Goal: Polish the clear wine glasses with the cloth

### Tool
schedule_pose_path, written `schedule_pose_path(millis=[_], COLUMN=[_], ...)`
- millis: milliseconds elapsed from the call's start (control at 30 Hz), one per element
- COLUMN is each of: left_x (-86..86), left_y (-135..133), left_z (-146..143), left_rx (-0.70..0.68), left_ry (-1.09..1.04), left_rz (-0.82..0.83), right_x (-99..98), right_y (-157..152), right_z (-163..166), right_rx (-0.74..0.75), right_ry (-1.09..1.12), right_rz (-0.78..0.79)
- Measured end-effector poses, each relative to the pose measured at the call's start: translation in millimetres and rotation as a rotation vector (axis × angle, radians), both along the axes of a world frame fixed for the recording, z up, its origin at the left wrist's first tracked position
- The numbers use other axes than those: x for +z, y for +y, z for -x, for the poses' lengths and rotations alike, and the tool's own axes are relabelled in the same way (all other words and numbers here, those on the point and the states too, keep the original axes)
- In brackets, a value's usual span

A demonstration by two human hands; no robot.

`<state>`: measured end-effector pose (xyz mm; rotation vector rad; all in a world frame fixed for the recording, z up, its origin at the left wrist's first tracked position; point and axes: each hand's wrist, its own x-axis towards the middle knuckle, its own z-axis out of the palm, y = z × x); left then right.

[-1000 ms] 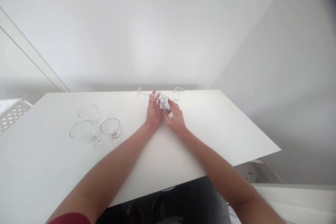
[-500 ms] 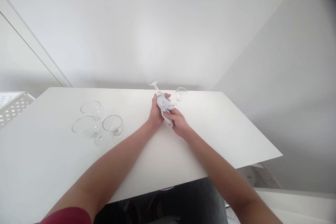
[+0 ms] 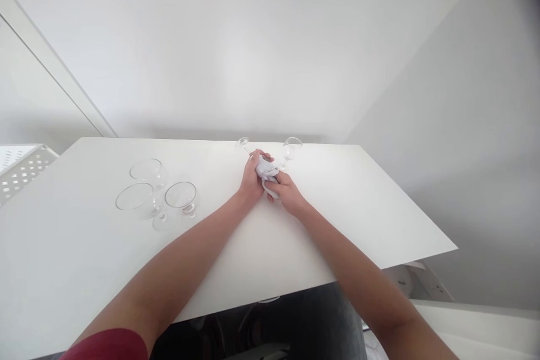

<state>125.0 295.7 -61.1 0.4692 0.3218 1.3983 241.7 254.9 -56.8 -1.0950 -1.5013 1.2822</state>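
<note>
My left hand (image 3: 251, 179) is wrapped round the bowl of a clear stemmed glass (image 3: 243, 144), whose foot and stem stick out beyond my fingers towards the far table edge. My right hand (image 3: 286, 192) is closed on a white cloth (image 3: 266, 171) that is pressed into and around the glass bowl. Both hands sit together over the far middle of the white table (image 3: 346, 214). The bowl itself is mostly hidden by cloth and fingers.
Another stemmed glass (image 3: 292, 148) stands just right of my hands near the far edge. Three clear glass bowls (image 3: 145, 194) are grouped at the left. A white perforated crate (image 3: 19, 171) stands beyond the table's left edge. Walls close in behind and on the right.
The glass has been turned in my hands, its foot swinging from left to upward and then lower behind my fingers. The cloth now covers more of the bowl.
</note>
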Motion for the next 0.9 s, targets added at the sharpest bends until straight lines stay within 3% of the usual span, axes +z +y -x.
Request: schedule_pose_path(millis=[67,133,267,333,433,600,800,900], left_x=[1.7,1.9,-3.7,-7.7,-11.6,-7.9,3.0,6.2], left_y=[-1,-1,1,4,6,3,-4,-6], left_z=[1,2,0,0,1,6,-1,-1], left_rx=[-0.016,-0.043,-0.020,0.028,0.000,-0.220,-0.046,-0.047], left_ry=[-0.027,-0.011,0.092,0.128,0.154,0.180,0.079,0.062], left_rz=[0.029,0.027,-0.070,-0.100,-0.061,0.049,-0.008,0.032], right_x=[1.6,2.2,-0.5,-1.7,-1.0,1.6,-2.0,4.7], right_y=[-1,-2,1,3,3,0,0,-4], right_z=[1,1,-3,-4,0,9,8,8], right_rx=[0.076,0.069,-0.079,-0.137,-0.140,0.019,-0.080,0.029], right_ry=[0.184,0.176,-0.289,-0.449,-0.342,0.209,-0.067,0.170], right_rz=[0.114,0.085,-0.305,-0.419,-0.302,0.015,-0.109,0.026])
